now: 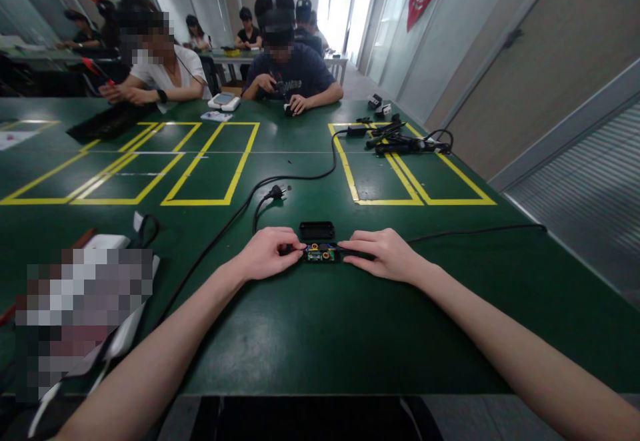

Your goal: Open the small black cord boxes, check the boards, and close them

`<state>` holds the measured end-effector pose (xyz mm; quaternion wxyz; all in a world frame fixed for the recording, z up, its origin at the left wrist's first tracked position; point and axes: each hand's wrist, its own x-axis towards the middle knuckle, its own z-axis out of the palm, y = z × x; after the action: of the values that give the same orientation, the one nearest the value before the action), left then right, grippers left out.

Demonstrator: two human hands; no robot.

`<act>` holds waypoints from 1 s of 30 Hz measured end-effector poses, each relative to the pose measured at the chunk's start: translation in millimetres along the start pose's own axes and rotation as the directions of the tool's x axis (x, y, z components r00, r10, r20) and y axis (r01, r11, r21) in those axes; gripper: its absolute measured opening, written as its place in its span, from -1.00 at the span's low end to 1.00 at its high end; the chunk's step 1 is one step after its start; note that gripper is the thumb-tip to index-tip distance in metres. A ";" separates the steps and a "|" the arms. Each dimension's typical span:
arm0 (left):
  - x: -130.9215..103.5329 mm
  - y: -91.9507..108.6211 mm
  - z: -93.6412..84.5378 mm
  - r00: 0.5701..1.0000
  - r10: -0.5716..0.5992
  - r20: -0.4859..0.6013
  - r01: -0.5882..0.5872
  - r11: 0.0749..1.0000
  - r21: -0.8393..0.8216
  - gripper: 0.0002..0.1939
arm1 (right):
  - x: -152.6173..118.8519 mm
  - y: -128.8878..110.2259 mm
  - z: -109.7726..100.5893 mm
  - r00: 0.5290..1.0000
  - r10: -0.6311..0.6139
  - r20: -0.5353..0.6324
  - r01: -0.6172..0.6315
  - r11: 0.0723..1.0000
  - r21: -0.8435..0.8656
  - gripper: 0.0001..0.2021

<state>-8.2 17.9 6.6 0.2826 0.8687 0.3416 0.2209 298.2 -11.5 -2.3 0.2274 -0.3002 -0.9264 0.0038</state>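
A small black case with a green circuit board [321, 253] lies on the green table, its copper-coloured coils facing up. Just behind it is a black cover [317, 229], hollow side showing. My left hand [270, 253] is closed at the board's left end, its fingertips pinching the black plug cable [256, 217] where it meets the case. At the right end, my right hand [383, 254] has its fingers closed round the other black cable [470, 231], which runs off to the right.
Behind the cover, a long black cable [300, 177] crosses the green table [310, 341]. More cables [400, 141] are piled at the back right. A blurred-out item [90, 294] lies at the left. Two people sit across the table.
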 end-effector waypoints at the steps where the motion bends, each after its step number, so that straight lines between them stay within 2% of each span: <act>1: -0.3 0.4 -0.2 1.000 0.009 0.004 -0.009 1.000 0.009 -0.80 | -0.2 0.3 1.7 1.000 -0.007 -0.006 0.007 1.000 0.003 -0.68; 9: -1.1 3.7 0.3 0.997 0.074 -0.018 -0.074 0.997 0.018 -0.85 | 2.2 -1.8 10.7 0.994 -0.085 -0.073 0.083 0.996 -0.026 -0.69; 15: -1.7 2.4 0.0 0.996 0.089 0.003 -0.089 0.996 0.004 -0.84 | 3.7 -1.1 9.3 0.994 -0.103 -0.038 0.101 0.993 -0.058 -0.67; 21: -2.3 3.0 1.9 0.985 0.166 -0.040 -0.161 0.982 0.101 -0.83 | 6.2 -0.2 7.4 0.994 -0.108 -0.026 0.105 0.989 -0.104 -0.66; 27: -2.5 7.1 2.3 0.975 0.217 -0.049 -0.205 0.960 0.190 -0.81 | 10.8 -3.0 4.5 0.993 -0.117 -0.025 0.115 0.992 -0.061 -0.72; 30: -2.5 7.2 3.4 0.967 0.234 -0.096 -0.214 0.960 0.179 -0.85 | 9.8 -2.7 4.7 0.993 -0.109 -0.040 0.109 0.994 -0.016 -0.76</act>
<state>-4.5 10.5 8.2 0.1615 0.9081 0.2741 0.2725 287.6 -7.6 -2.1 0.2440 -0.2507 -0.9366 -0.0211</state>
